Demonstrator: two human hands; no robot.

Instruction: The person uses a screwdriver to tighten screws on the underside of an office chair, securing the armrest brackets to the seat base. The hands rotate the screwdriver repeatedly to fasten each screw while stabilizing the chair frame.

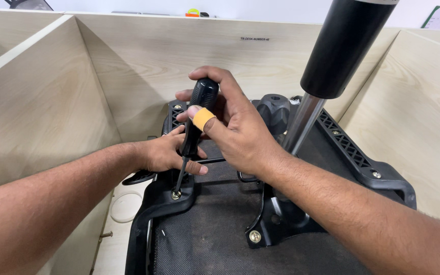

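Note:
My right hand (232, 127) grips the black handle of a screwdriver (195, 114); a tan bandage wraps one finger. The screwdriver's shaft slants down to a brass screw (176, 194) in the black plastic frame (161, 203) of an upturned office chair seat. My left hand (171, 153) rests on the frame just beside the shaft, fingers curled around its lower part. The seat's underside is black mesh fabric (215, 224). A black metal mechanism plate (276, 219) sits in the middle, with another screw (254, 236) at its near corner.
A chrome gas-lift column with a black sleeve (339, 46) rises at upper right. A black round knob (273, 109) sits behind my right hand. Light wooden partition walls (47, 97) surround the desk. A black lever (138, 178) sticks out left of the frame.

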